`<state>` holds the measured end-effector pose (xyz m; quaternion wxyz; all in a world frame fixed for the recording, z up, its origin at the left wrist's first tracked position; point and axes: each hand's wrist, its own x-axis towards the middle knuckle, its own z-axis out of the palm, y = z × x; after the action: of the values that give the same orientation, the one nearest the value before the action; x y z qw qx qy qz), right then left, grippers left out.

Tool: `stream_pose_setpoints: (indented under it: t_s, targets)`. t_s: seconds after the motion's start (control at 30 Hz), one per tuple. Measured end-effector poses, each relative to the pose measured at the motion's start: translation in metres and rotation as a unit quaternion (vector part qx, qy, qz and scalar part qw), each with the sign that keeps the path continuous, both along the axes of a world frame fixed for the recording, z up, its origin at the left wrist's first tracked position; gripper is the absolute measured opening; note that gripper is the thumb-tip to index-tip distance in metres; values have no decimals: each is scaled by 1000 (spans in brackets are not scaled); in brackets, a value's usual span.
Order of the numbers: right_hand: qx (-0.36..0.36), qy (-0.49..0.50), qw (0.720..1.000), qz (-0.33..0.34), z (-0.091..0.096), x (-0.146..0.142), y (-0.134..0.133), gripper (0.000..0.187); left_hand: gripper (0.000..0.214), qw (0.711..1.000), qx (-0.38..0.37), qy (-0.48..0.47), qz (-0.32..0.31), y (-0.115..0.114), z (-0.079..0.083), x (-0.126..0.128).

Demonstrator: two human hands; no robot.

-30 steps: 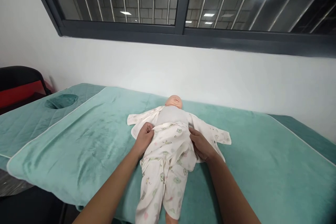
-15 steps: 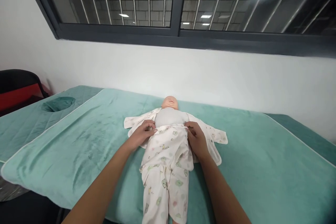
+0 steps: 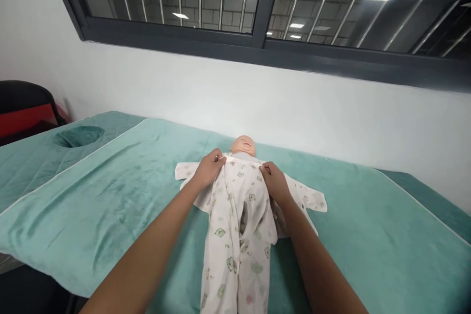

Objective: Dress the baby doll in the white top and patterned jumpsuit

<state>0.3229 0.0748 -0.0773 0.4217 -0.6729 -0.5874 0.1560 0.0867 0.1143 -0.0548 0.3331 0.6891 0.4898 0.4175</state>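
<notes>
A baby doll (image 3: pixel 244 145) lies on its back, its head toward the wall. Printed white baby pants (image 3: pixel 235 235) cover its legs and most of its torso. My left hand (image 3: pixel 210 169) pinches the waistband at its left corner, and my right hand (image 3: pixel 274 182) grips the right side of the same waistband. The band is pulled up near the doll's chest, over a grey-white body. Under the doll a matching baby jacket (image 3: pixel 307 194) lies spread, its sleeves stretched out to both sides. An opening shows between the pant legs.
A green cover (image 3: pixel 368 235) is spread over a padded bed with a round face hole (image 3: pixel 79 136) at the left. Behind it stand a white wall (image 3: pixel 235 93) and a barred window (image 3: pixel 206 0). A black and red chair (image 3: pixel 27 108) is at far left.
Both hands have drawn the waistband up the doll's torso, the left hand higher, covering most of the grey-white body. The view has tilted slightly.
</notes>
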Motion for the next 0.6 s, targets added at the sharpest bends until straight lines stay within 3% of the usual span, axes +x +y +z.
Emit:
stream_pose_setpoints:
  t_s: [0.13, 0.27, 0.6]
  targets:
    - [-8, 27, 999, -29, -7, -1, 9, 26, 22, 999, 0, -18, 35, 9, -21, 11]
    - [52, 42, 996, -60, -13, -6, -1, 26, 19, 998, 19, -36, 57, 1, -35, 12]
    - [67, -87, 993, -33, -11, -4, -6, 24, 20, 998, 0, 35, 47, 5, -30, 4]
